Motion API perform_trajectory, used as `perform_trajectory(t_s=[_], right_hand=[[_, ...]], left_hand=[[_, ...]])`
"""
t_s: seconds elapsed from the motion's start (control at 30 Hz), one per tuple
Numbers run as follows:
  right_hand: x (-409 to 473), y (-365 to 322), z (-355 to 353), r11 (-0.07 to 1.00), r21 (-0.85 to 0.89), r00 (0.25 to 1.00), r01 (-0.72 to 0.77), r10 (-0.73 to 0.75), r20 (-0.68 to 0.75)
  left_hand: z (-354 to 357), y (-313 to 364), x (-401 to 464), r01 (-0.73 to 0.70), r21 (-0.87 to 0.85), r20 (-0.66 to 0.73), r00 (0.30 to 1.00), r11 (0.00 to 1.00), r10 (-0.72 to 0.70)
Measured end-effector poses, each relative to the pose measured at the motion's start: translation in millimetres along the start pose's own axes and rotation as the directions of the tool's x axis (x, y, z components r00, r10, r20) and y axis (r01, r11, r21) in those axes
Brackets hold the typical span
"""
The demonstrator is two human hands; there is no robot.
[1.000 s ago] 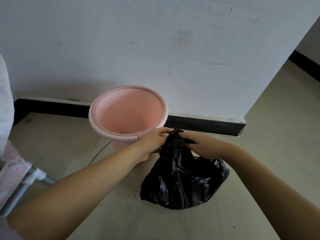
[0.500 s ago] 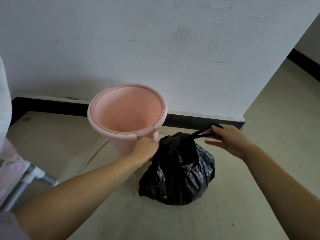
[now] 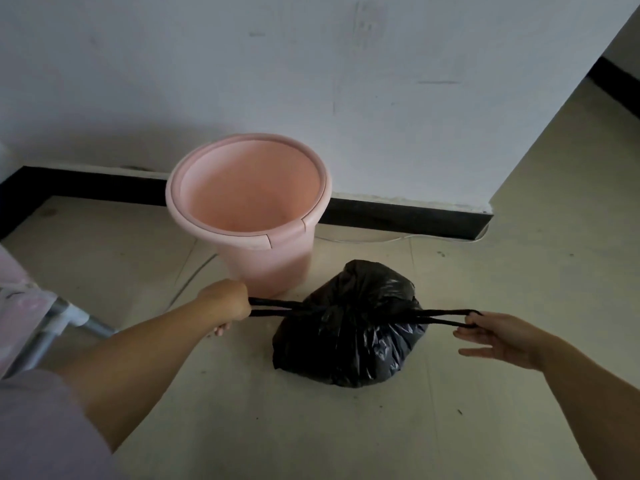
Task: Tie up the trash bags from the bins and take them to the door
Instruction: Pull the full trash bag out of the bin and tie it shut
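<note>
Black trash bag [image 3: 349, 327] on floor; left hand [image 3: 227, 303] and right hand [image 3: 498, 336] each gripping a drawstring loop

Floor [image 3: 346, 438] was pale beige tile, scuffed, with faint grout lines and small dark specks. Pink bin [image 3: 249, 209] stood upright on it, close to the wall's black baseboard [image 3: 398, 216]. Black trash bag [image 3: 349, 327] sat on the floor just right of and in front of the bin, apparently not touching it. A thin white cable [image 3: 363, 240] lay along the floor by the baseboard. Grey metal frame legs [image 3: 69, 323] rested on the floor at the left edge.
</note>
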State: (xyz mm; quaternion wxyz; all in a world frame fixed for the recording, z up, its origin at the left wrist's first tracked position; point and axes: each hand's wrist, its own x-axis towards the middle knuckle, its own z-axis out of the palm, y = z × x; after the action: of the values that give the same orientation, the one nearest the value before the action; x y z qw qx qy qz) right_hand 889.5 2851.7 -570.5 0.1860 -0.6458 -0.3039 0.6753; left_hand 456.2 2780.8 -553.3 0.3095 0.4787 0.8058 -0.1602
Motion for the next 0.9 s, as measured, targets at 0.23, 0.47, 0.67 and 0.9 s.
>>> perform_trajectory(t_s=[0.23, 0.47, 0.67, 0.9], right_hand=[[4, -47, 12, 0.902, 0.381, 0.976, 0.204, -0.155, -0.156], [-38, -117, 103, 0.911, 0.012, 0.864, 0.413, -0.396, 0.312], [-64, -104, 157, 0.514, -0.577, 0.742, 0.635, -0.197, 0.641], [-80, -111, 157, 0.383, -0.651, 0.745, 0.656, -0.189, 0.64]], left_hand=[[-1, 25, -10, -0.238, 0.425, -0.269, 0.888, 0.873, 0.373], [-20, 103, -62, -0.777, -0.049, -0.559, 0.543, 0.628, 0.627], [-32, 115, -61, -0.789, -0.03, -0.471, 0.553, 0.613, 0.688], [-30, 113, -53, -0.852, -0.389, -0.223, 0.457, 0.351, 0.861]])
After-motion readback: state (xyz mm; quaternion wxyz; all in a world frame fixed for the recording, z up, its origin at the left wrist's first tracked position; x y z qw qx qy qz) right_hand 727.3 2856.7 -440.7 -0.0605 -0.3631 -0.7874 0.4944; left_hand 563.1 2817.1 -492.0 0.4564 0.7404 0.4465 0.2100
